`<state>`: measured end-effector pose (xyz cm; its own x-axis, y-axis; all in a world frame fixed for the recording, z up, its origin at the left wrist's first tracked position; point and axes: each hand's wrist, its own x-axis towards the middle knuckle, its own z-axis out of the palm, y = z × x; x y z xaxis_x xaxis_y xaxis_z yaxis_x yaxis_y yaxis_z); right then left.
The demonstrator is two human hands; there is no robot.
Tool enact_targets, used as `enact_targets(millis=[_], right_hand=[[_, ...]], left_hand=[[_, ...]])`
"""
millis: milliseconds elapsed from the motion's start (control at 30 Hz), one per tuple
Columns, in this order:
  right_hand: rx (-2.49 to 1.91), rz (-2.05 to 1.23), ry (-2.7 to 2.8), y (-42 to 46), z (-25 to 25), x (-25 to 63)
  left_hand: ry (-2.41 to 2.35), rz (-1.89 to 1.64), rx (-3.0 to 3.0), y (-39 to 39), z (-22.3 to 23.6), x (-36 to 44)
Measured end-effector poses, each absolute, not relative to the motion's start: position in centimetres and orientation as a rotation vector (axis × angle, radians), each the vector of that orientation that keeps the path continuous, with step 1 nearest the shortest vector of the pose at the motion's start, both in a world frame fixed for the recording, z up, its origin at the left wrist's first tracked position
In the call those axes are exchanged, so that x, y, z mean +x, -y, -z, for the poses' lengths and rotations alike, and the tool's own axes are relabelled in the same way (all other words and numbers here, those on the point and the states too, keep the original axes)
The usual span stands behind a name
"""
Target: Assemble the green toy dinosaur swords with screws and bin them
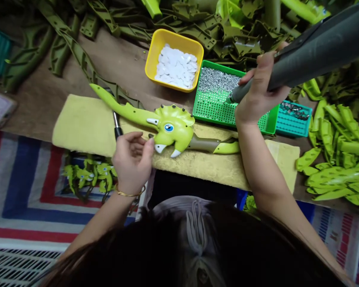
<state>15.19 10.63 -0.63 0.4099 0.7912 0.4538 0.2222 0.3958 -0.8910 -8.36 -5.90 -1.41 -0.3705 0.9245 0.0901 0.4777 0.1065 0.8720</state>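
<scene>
A lime-green toy with a horned dinosaur head point(175, 129) lies on a yellow cloth point(197, 167), its blue-and-white eye facing up. My left hand point(133, 157) is at the snout, loosely curled, with a gap between thumb and fingers. The thumb tip is close to the white beak; whether it touches I cannot tell. My right hand point(261, 85) is wrapped round a dark grey electric screwdriver point(311, 59). The screwdriver's tip points down into a green perforated basket point(215, 109), beside a heap of small silver screws point(217, 79).
A yellow bin point(149, 59) of white pieces stands behind the toy. A teal basket point(293, 123) with dark metal parts is at the right. Olive parts point(197, 24) pile up at the back, lime-green parts point(341, 159) at the right. A dark-handled tool point(117, 123) lies left of the toy.
</scene>
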Motion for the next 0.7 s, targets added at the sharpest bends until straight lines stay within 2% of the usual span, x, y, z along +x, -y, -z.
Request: enact_targets(millis=[133, 267, 367, 500, 700], right_hand=[[-1.071, -0.559, 1.037, -11.4, 1.6, 15.2], [-1.041, -0.527, 1.014, -11.7, 0.5, 14.6], [-0.876, -0.400, 0.954, -8.9, -2.3, 13.8], [-0.700, -0.582, 1.079, -3.1, -4.7, 12.5], [-0.699, -0.673, 1.269, 0.8, -2.6, 12.0]], left_hand=[[-1.580, -1.035, 0.868, 5.7, 1.6, -8.3], [-1.411, -1.085, 0.675, 4.6, 1.1, -7.4], [-1.336, -1.087, 0.616, 4.5, 0.9, -6.4], [-1.275, -1.093, 0.644, 4.7, 1.5, -5.2], [-1.251, -1.096, 0.688, 4.7, 2.2, -4.9]])
